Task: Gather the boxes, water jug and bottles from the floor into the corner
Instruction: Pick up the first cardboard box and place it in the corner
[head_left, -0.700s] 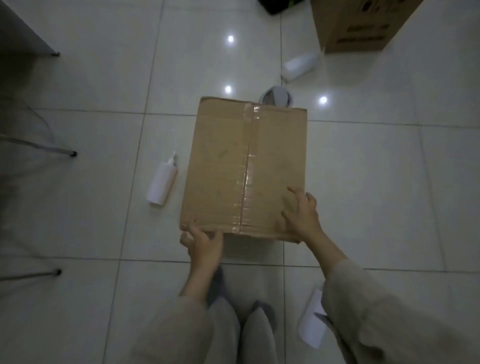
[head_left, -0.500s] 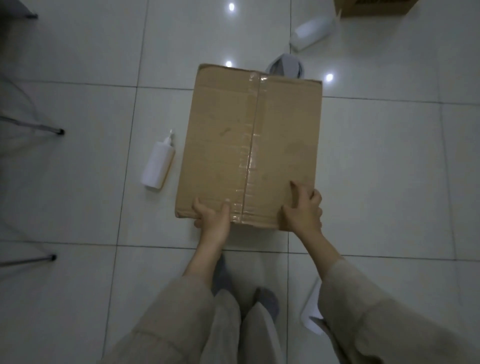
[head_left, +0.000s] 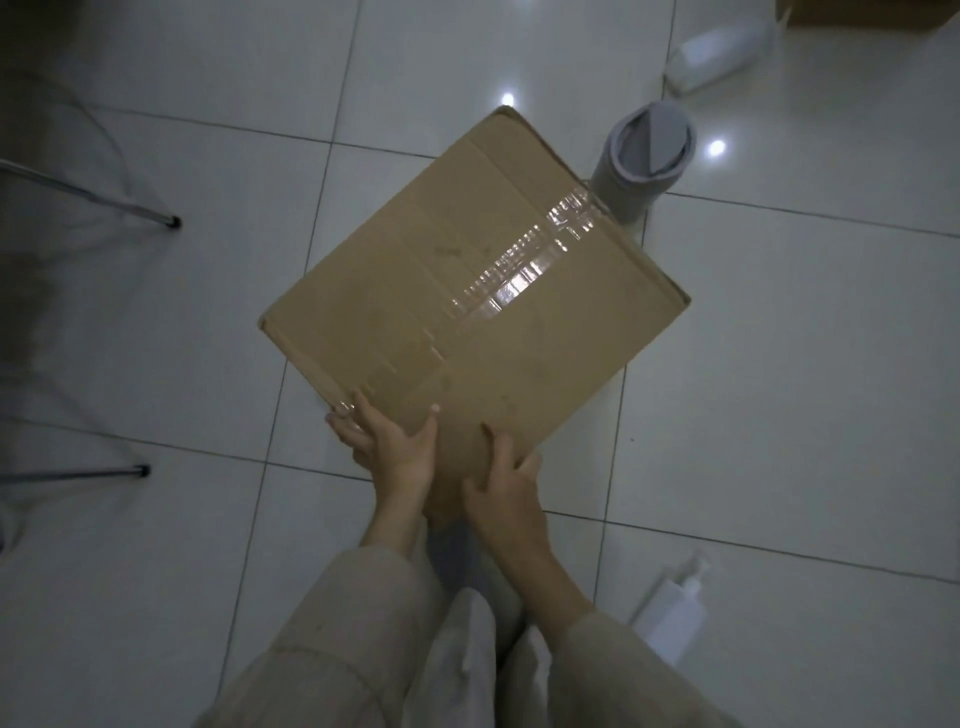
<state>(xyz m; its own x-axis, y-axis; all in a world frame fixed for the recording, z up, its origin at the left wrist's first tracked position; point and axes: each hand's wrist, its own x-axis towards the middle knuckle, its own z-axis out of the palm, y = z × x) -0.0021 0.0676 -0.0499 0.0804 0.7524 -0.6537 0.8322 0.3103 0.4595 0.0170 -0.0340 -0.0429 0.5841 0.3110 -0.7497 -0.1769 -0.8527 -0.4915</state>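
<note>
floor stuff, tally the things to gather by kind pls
cardboard boxes: 2, the taped box held by both hands, and a box edge at top right
white bottles: 2, pump bottle, far bottle
grey jug: 1
total: 5

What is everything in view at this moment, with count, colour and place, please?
Taped brown cardboard box: one, centre, held at its near corner.
Second brown cardboard box: one, top right edge, mostly cut off.
White plastic bottles: two lying on the floor, top right and bottom right.
Grey cylindrical container: one, upright, beyond the taped box.
Metal chair legs: two, left.
White tiled floor: throughout.
Left hand: grip on the taped box's near corner.
Right hand: grip beside it.
</note>
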